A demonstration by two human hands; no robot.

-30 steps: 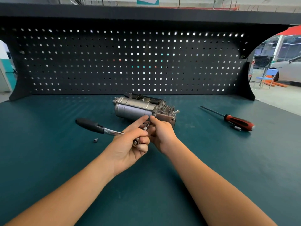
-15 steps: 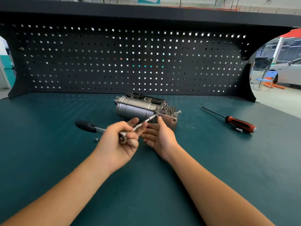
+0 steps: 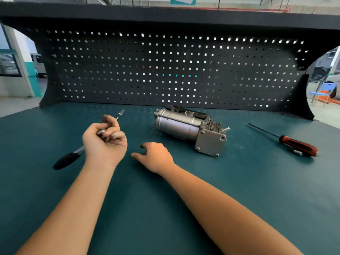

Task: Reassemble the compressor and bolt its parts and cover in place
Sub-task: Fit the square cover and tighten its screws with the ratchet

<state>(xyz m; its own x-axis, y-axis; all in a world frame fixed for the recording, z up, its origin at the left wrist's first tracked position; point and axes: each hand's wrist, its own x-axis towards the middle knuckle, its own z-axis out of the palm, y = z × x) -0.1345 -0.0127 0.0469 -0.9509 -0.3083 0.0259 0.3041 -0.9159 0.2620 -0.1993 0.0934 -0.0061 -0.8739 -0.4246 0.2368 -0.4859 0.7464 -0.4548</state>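
Observation:
The silver compressor lies on its side on the green bench, its square end cover facing front right with bolts at the corners. My left hand grips a ratchet wrench by its metal shaft; the black handle points down left and the thin extension tip points up right. My right hand hovers low over the mat left of the compressor, fingers loosely curled toward the left, holding nothing. Both hands are apart from the compressor.
A long screwdriver with a red and black handle lies to the right, with a small silver bit beside it. A black pegboard closes off the back of the bench.
Both hands have come away from the compressor's cover and moved left. My left hand carried the ratchet with it. My right hand let go of the extension tip and dropped toward the mat.

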